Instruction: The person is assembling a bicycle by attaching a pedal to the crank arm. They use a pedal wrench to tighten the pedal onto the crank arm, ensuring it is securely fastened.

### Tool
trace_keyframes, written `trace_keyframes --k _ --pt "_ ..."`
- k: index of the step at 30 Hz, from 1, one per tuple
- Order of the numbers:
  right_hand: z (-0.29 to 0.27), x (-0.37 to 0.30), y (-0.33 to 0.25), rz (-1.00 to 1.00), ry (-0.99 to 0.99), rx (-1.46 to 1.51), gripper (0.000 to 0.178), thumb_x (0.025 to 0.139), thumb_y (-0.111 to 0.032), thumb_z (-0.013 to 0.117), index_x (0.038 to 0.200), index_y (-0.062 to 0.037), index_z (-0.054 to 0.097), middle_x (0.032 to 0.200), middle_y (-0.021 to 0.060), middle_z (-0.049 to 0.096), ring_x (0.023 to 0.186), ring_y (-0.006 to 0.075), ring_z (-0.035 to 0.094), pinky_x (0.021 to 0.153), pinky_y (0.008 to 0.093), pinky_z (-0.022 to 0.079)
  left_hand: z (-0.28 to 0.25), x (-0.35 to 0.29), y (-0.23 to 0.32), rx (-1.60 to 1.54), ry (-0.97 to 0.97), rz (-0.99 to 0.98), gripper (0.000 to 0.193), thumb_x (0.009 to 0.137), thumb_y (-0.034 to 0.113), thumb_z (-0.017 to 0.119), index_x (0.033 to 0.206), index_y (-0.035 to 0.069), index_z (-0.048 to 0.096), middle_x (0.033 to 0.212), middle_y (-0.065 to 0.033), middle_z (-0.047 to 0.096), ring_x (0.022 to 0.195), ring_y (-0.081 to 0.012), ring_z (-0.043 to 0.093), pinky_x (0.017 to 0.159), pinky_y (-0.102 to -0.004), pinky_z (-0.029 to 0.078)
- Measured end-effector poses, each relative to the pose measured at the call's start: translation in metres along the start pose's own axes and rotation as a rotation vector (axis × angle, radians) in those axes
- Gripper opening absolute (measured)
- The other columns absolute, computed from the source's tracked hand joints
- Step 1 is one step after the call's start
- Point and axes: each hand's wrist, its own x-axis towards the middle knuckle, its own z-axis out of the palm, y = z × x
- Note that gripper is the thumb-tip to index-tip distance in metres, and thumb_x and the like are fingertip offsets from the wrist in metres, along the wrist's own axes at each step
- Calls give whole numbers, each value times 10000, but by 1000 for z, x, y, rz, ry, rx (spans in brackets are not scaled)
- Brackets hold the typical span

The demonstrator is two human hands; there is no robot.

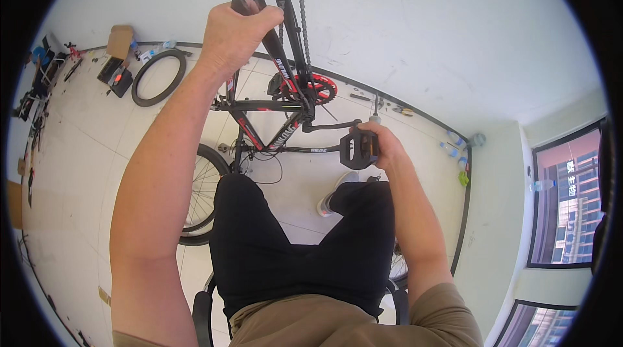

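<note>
In front of me stands a black bicycle frame [283, 136] with red details. Up by its rear end, my left hand [235, 34] is wrapped round one of the frame's black tubes. A chain [302, 16] hangs beside that hand and runs down towards the red and black chainring [322, 90]. My right hand [386, 146] grips a black pedal [352, 152] from its right side, its fingers partly hidden behind it. The pedal is at the end of the crank arm [332, 127], which points right from the frame.
A spoked wheel [206, 181] is left of my knees. Along the wall are a loose tyre [136, 90], an opened cardboard box [121, 40], hand tools including pliers [403, 111], and plastic bottles [452, 149]. I sit on a chair with black armrests [202, 313]; windows are at right.
</note>
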Motion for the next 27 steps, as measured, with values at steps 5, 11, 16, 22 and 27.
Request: trace_keyframes --k 5,11,16,22,27 --pt "-7 8 -1 1 52 -24 240 837 -192 717 996 -22 659 922 87 704 768 193 675 711 347 577 0 3 -5 10 16 -12 325 726 299 724 599 79 521 613 24 495 591 -86 407 547 -281 344" --pt "-6 14 2 22 -8 63 245 850 -188 720 1013 -22 643 934 91 696 791 203 677 722 365 582 0 1 -3 -12 1 -7 324 729 296 728 604 75 527 615 23 497 593 -87 409 552 -278 345" --pt "4 17 12 -2 -96 217 269 866 -223 723 1029 -28 635 941 98 691 806 219 675 712 378 579 -3 1 -4 5 -13 -3 357 760 339 742 639 73 537 638 65 453 617 -75 386 572 -277 338" --pt "1 37 32 -48 -456 403 259 870 -260 728 993 -42 663 881 66 704 692 194 663 623 336 564 -1 -2 4 -10 -10 -25 319 722 300 730 610 60 551 628 11 527 607 -92 447 566 -276 379" --pt "0 26 15 -54 -179 116 307 893 -316 701 988 -31 638 787 86 646 623 191 588 576 350 516 -2 0 2 25 -3 -23 316 721 308 728 626 50 573 635 -1 552 612 -99 472 572 -278 396"
